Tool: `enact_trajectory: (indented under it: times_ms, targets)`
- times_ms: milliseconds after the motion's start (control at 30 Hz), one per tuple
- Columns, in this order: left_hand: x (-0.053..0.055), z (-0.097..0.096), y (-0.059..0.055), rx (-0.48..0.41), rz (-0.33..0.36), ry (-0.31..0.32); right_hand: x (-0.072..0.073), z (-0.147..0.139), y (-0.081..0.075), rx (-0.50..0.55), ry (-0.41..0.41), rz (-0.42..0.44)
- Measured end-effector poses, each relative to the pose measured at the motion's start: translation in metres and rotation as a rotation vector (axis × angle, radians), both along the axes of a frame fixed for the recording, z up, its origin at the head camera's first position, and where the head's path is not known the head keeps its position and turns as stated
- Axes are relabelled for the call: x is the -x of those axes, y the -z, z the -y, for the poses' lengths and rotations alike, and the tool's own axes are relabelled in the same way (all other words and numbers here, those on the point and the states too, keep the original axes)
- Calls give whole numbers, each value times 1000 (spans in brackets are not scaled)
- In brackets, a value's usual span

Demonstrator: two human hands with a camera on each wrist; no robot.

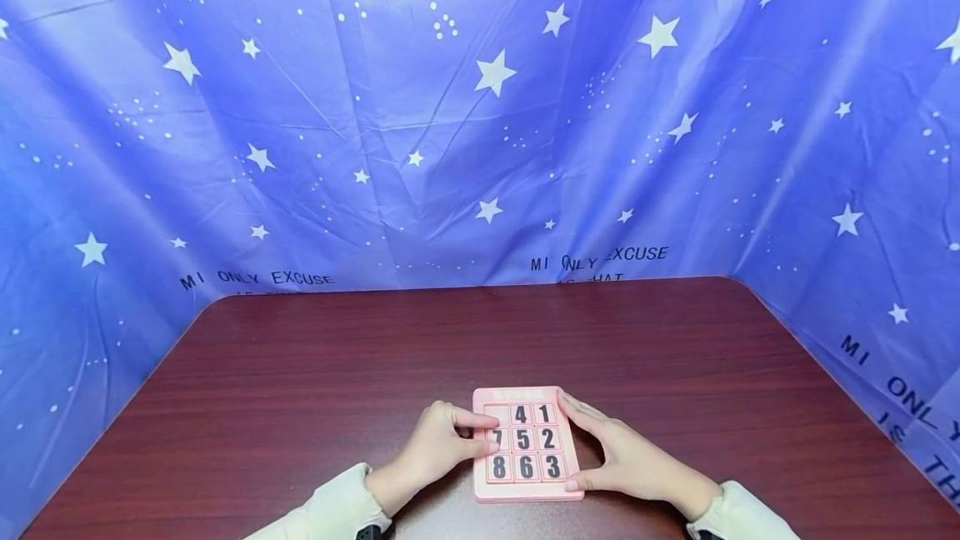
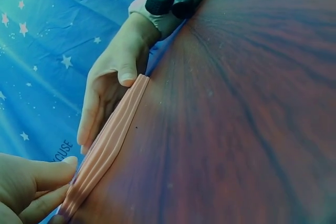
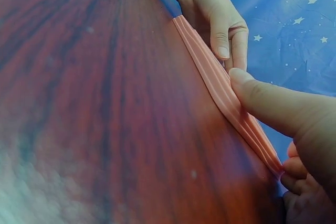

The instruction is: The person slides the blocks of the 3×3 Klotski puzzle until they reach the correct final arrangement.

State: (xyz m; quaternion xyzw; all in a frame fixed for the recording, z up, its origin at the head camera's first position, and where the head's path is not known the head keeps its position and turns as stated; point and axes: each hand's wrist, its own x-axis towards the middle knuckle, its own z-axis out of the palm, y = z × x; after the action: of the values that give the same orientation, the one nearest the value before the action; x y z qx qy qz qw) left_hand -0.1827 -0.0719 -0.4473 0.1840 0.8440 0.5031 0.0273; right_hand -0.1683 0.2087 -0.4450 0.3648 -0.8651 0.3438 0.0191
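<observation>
A pink number slide puzzle (image 1: 522, 440) lies flat near the front of the table, its rows reading gap-4-1, 7-5-2 and 8-6-3. From its left side my left hand (image 1: 435, 444) reaches over the frame with thumb and index finger extended. The index fingertip is at the gap in the top left, and the thumb touches the tile numbered 7 (image 1: 496, 435). My right hand (image 1: 633, 457) holds the right edge, thumb at the lower corner and fingers along the side. Both wrist views show the puzzle's ridged pink side (image 2: 107, 145) edge-on.
The dark red-brown wooden table (image 1: 300, 365) extends behind and beside the puzzle. A blue curtain (image 1: 420, 107) with white stars and printed words hangs along its back and sides. Pale sleeves (image 1: 330, 507) and black wrist devices (image 2: 170, 3) are on the forearms.
</observation>
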Motion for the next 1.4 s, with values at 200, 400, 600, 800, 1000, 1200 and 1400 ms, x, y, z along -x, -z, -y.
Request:
enact_trajectory:
  times_ms: [200, 400, 600, 800, 1000, 1200, 1400]
  targets:
    - [1, -2, 0, 16, -20, -18, 0, 0, 1, -2, 6, -4]
    - [2, -3, 0, 26, -41, -22, -1, -1, 2, 4, 5, -16]
    - [6, -3, 3, 31, -64, -42, -1, 0, 2, 3, 4, -8]
    - [10, -4, 1, 40, -93, -57, -1, -1, 0, -4, 9, 11]
    - [13, -5, -1, 51, -124, -86, -1, -1, 1, -2, 0, 23]
    - [19, -6, 1, 14, -106, -107, -1, -1, 1, -7, -3, 18]
    - [21, -6, 2, -16, -83, -134, -1, 1, 0, -6, -1, 23]
